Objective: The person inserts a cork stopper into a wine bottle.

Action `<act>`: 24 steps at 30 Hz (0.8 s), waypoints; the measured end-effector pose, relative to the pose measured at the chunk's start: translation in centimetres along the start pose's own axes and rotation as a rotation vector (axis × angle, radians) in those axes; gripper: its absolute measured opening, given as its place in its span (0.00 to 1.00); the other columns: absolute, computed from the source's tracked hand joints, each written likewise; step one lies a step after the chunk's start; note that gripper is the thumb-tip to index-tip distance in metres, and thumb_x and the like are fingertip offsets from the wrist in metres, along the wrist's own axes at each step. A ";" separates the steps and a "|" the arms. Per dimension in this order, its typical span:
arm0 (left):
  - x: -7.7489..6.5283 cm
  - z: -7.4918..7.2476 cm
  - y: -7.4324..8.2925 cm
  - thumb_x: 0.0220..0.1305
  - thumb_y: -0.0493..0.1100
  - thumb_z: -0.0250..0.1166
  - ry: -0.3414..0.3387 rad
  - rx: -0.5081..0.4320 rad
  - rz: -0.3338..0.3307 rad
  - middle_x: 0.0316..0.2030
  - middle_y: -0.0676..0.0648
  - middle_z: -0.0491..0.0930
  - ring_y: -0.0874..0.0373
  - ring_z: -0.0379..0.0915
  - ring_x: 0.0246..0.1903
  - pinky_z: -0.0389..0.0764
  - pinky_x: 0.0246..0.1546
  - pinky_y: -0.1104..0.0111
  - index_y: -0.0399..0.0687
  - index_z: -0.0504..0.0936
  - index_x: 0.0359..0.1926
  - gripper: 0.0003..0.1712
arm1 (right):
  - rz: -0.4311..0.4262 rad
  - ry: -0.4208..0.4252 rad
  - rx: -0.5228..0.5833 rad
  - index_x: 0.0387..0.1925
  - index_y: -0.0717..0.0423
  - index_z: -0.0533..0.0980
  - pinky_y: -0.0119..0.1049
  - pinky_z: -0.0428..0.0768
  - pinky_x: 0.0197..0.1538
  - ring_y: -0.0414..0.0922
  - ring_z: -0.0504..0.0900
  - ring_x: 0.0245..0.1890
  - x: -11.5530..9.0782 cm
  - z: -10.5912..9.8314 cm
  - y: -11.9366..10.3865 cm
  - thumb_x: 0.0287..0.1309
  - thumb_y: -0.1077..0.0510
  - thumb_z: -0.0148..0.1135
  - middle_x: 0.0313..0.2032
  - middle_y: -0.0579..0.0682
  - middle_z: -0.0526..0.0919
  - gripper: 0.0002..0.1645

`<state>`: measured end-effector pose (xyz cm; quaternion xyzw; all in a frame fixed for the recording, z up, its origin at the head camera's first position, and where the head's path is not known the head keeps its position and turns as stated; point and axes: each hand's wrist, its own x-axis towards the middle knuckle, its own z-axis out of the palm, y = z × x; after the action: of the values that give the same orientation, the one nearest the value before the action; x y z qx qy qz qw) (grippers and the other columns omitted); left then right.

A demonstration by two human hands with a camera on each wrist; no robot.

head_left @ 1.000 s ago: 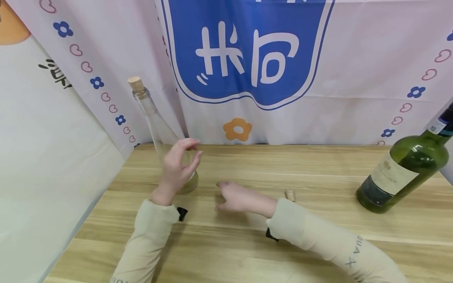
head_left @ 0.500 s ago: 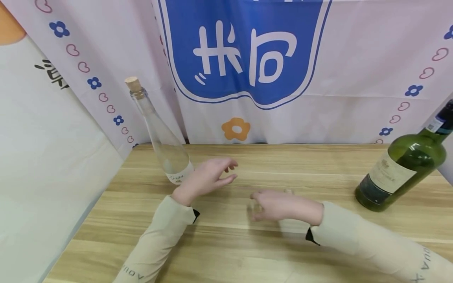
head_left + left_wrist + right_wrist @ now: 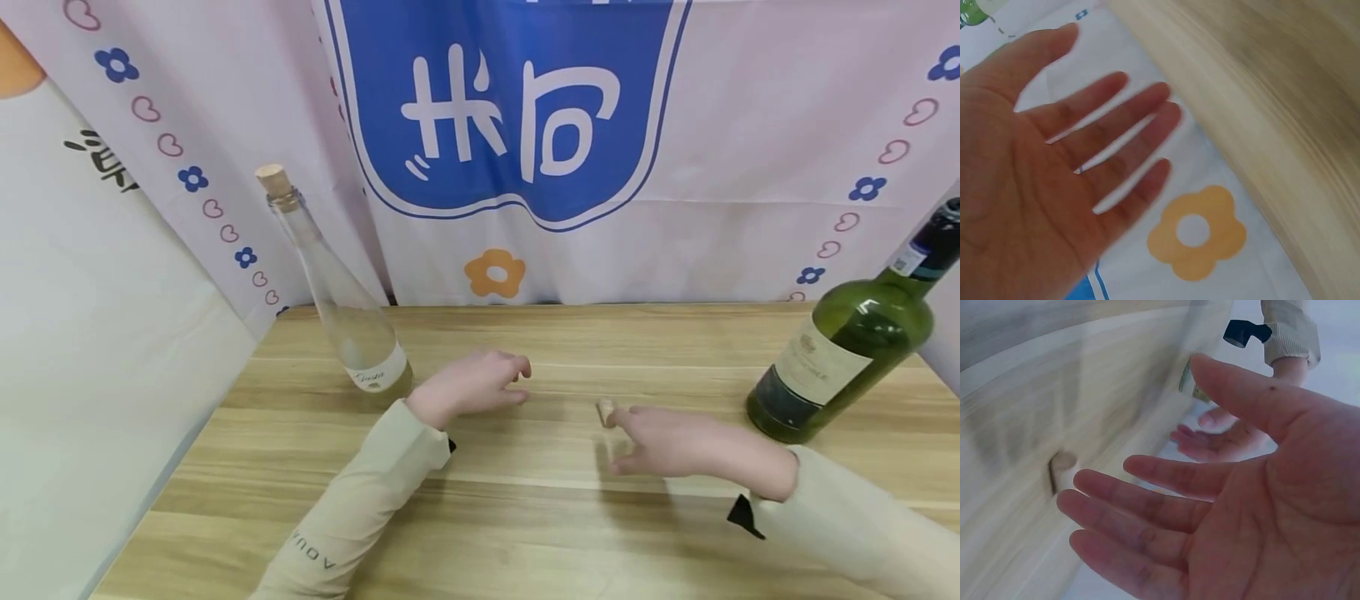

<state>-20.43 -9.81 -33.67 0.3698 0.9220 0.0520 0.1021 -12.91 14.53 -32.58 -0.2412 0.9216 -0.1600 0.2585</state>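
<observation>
My right hand (image 3: 675, 442) hovers over the table with relaxed fingers and nothing in them. A small cork (image 3: 606, 412) lies on the wood just past its fingertips; the right wrist view shows the same cork (image 3: 1065, 470) beyond the spread fingers (image 3: 1129, 534). To the left, my left hand (image 3: 480, 385) is in the air, its palm (image 3: 1022, 200) bare and fingers loosely extended. Behind that wrist stands a tall clear glass bottle (image 3: 341, 296) with a white label, a cork (image 3: 273, 180) standing out of its mouth.
A green wine bottle (image 3: 832, 350) with a cream and dark label stands at the right of the wooden table (image 3: 480, 533). A printed cloth (image 3: 712, 242) hangs along the back edge, and white material (image 3: 112, 350) borders the left side.
Both hands have moved rightward, the left away from the clear bottle and the right past the loose cork, which it partly covered half a second ago. The view has shifted slightly.
</observation>
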 end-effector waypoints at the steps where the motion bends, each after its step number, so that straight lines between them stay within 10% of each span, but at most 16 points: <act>1: 0.2 0.0 0.1 0.62 0.51 0.57 -0.025 -0.010 -0.032 0.46 0.47 0.78 0.58 0.75 0.42 0.73 0.45 0.66 0.43 0.75 0.50 0.21 | 0.001 0.005 -0.005 0.59 0.68 0.63 0.56 0.69 0.53 0.59 0.72 0.52 -0.2 0.0 0.4 0.53 0.44 0.62 0.54 0.67 0.70 0.41; 9: 1.7 0.0 1.3 0.63 0.53 0.55 -0.164 -0.077 -0.182 0.52 0.49 0.75 0.58 0.71 0.50 0.71 0.50 0.65 0.45 0.70 0.56 0.25 | 0.026 0.030 0.018 0.56 0.69 0.65 0.54 0.71 0.51 0.59 0.72 0.51 -2.5 0.1 3.8 0.53 0.42 0.61 0.52 0.64 0.73 0.39; 24: 4.6 -0.4 4.6 0.64 0.53 0.55 -0.190 -0.086 -0.081 0.52 0.49 0.75 0.59 0.71 0.50 0.70 0.49 0.68 0.45 0.69 0.56 0.24 | 0.151 0.173 0.028 0.52 0.71 0.66 0.50 0.76 0.36 0.55 0.78 0.36 -7.2 0.6 9.6 0.56 0.44 0.58 0.36 0.58 0.79 0.36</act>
<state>-20.73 -3.31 -33.21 0.3309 0.9193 0.0519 0.2067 -10.65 26.23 -34.23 -0.1526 0.9537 -0.1732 0.1926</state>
